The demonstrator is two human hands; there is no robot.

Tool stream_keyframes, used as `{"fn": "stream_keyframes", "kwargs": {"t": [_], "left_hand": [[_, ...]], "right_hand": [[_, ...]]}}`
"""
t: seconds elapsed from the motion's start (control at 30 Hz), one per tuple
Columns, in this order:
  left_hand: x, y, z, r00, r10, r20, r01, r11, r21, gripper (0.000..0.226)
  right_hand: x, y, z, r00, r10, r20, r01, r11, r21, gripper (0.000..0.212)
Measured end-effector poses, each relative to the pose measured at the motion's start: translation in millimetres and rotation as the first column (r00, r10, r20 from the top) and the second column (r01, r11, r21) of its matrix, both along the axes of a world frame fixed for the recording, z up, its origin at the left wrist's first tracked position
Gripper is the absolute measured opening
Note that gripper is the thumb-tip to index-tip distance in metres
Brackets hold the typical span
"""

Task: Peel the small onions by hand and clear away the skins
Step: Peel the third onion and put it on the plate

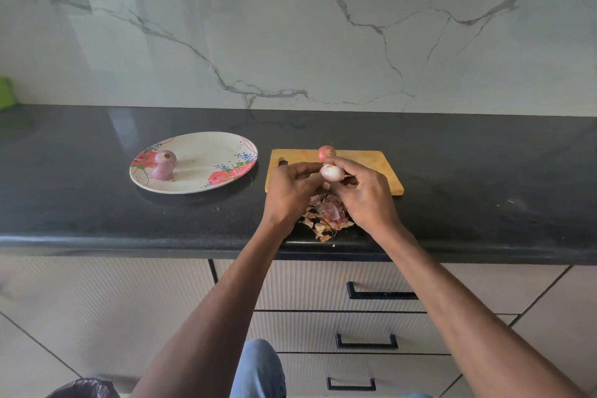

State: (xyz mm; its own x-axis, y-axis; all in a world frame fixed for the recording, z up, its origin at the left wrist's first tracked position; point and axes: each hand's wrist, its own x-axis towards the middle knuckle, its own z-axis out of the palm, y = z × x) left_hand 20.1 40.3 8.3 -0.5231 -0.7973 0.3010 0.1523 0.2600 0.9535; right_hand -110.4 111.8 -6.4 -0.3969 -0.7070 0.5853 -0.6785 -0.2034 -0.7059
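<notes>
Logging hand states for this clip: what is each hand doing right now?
Left hand: fingers curled onto the pale onion, gripping it.
Right hand: pinches the same onion from the other side, above the skins.

Bare counter (484, 178) right of cutting board (381, 168)

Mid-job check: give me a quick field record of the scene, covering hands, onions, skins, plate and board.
left hand: grips the onion in hand from its left side
right hand: holds the same onion from the right
onion in hand: pale, mostly peeled, held above the cutting board
unpeeled onion: on the board's far edge
peeled onions: two, touching, on the floral plate
skins: heaped on the counter at the board's near edge, not cleared
</notes>
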Motion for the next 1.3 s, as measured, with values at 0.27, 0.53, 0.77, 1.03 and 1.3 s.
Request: {"fn": "stream_keyframes", "kwargs": {"t": [0.27,0.53,0.77,1.03,1.3], "left_hand": [[-3.8,-5.5,-5.6,0.995,0.104,0.001,-0.104,0.994,0.034,0.02],[-1.7,-0.7,-1.1,0.984,0.138,0.109,-0.126,0.986,-0.106,0.035],[0.0,4.4,1.2,1.0,0.008,0.007,-0.008,0.999,-0.033,0.033],[-2.9,3.0,-3.2,0.992,0.106,0.06,-0.098,0.987,-0.129,0.034],[-3.4,9.6,-2.1,0.969,0.227,0.098,-0.186,0.93,-0.318,0.031]], "right_hand": [[-5.0,0.8,3.0,0.843,0.141,0.519,-0.186,0.982,0.035,0.028],[-9.1,1.0,2.2,0.764,0.14,0.63,-0.146,0.988,-0.042,0.027],[-5.0,2.2,5.0,0.765,0.184,0.617,-0.165,0.982,-0.089,0.03],[-4.6,-1.3,1.1,0.952,0.071,0.298,-0.069,0.997,-0.016,0.029],[-4.5,-3.1,-1.1,0.992,0.039,0.121,-0.043,0.999,0.03,0.03]]}}
